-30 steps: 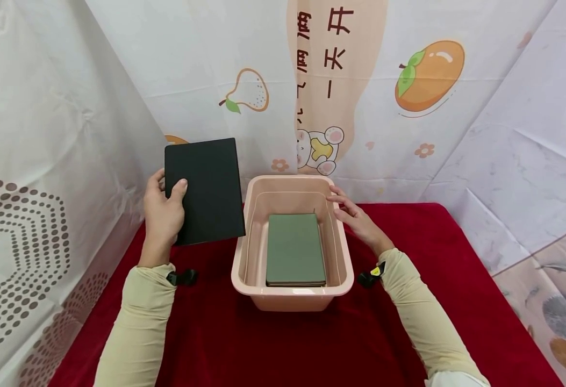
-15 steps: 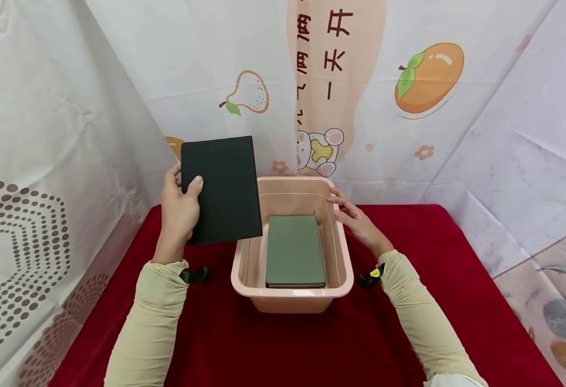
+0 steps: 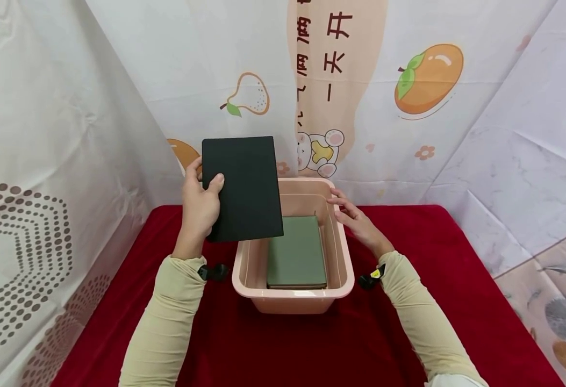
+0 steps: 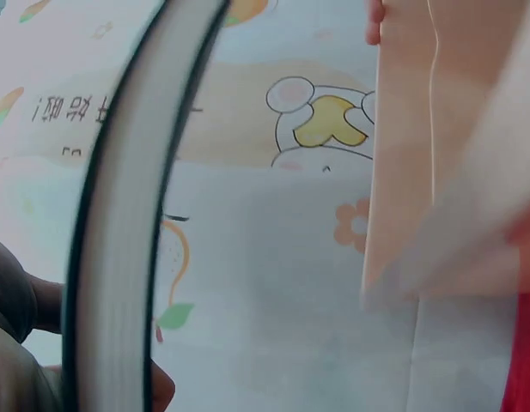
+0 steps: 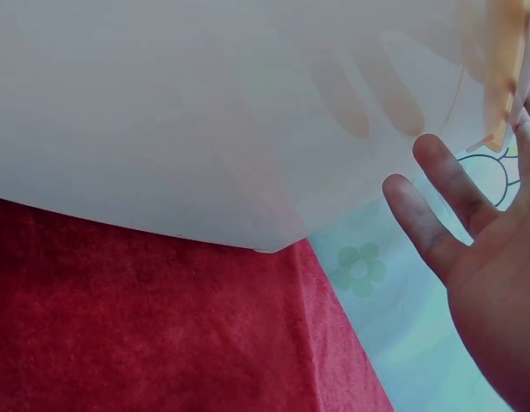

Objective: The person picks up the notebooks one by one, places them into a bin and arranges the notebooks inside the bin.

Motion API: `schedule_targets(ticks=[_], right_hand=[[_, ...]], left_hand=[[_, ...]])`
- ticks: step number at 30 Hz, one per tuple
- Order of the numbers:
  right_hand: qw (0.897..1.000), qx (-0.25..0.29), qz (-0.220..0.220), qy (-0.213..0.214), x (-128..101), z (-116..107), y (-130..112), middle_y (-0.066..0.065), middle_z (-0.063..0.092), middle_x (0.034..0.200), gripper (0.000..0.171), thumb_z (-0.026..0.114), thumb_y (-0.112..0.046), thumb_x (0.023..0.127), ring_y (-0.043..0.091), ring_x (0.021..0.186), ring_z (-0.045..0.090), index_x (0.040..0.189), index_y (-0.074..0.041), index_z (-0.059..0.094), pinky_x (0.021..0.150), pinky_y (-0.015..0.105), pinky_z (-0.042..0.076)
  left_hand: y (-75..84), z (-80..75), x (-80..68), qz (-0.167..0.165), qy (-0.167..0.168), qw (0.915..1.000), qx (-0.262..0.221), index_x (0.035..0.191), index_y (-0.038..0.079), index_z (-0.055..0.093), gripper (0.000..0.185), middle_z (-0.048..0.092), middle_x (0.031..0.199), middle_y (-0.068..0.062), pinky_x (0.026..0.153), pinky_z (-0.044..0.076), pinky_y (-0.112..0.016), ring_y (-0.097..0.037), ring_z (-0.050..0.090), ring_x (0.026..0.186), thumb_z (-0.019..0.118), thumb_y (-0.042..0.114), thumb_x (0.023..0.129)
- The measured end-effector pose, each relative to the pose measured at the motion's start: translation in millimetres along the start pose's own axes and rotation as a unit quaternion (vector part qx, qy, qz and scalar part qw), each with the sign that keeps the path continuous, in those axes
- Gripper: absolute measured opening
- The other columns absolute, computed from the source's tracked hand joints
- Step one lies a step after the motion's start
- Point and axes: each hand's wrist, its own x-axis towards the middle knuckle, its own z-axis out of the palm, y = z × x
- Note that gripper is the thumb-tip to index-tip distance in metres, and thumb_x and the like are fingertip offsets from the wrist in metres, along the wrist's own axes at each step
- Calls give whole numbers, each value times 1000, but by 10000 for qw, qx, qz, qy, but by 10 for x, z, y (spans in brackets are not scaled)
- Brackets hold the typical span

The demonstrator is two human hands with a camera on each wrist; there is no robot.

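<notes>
My left hand (image 3: 200,207): grips black notebook (image 3: 242,188) by its left edge, thumb on cover, held above pink plastic tub's (image 3: 249,263) left rim. My right hand (image 3: 357,221): fingers relaxed, spread, touching tub's right rim. Green notebook (image 3: 296,251): flat inside tub. Tub: on red-clothed desk (image 3: 457,279).

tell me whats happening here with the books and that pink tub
A person sits at a table with a red cloth. Their left hand grips a black notebook, holding it in the air above the left far corner of a pink plastic tub. A green notebook already lies flat on the tub's bottom. The right hand rests with straight fingers against the tub's right rim, apparently steadying it.
</notes>
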Motion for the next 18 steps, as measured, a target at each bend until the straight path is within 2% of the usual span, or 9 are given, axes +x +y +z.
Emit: schedule_targets(ticks=[4,8,13,15,18], right_hand=[[10000,-4,21,3,4,10,-1,-1,12,173,45,47,-20,108,29,149,30,149,-1,42,99,18,49],[9999,-100,-13,113,19,7,0,-2,14,173,44,46,-19,108,28,140,37,148,-1,44,96,17,50],[10000,-1,-39,54,5,19,-9,-2,13,173,45,46,-18,108,31,148,31,148,1,41,99,17,49],[10000,-16,-15,39,-3,22,-7,-2,13,173,45,46,-19,108,32,152,27,149,1,40,103,21,48],[9999,-92,53,76,-5,24,-11,-4,13,173,46,47,-22,108,32,155,22,150,-2,41,111,38,47]], left_hand=[[38,59,-19,-9,-134,9999,59,162,21,23,63,45,142,-17,98,50,-43,-31,58,115,52,25,106],[66,128,-8,-37,-279,9995,120,163,21,21,64,44,150,-17,105,48,-51,-34,57,122,51,27,107],[71,245,5,-146,-399,9990,134,162,22,21,63,47,149,-17,105,49,-55,-35,59,121,51,25,107],[78,304,-1,-228,-444,9986,162,162,22,22,62,49,144,-18,103,50,-55,-35,60,118,51,24,107],[104,393,-18,-286,-510,9981,217,161,23,21,62,51,141,-17,101,50,-54,-34,60,117,51,23,107]])
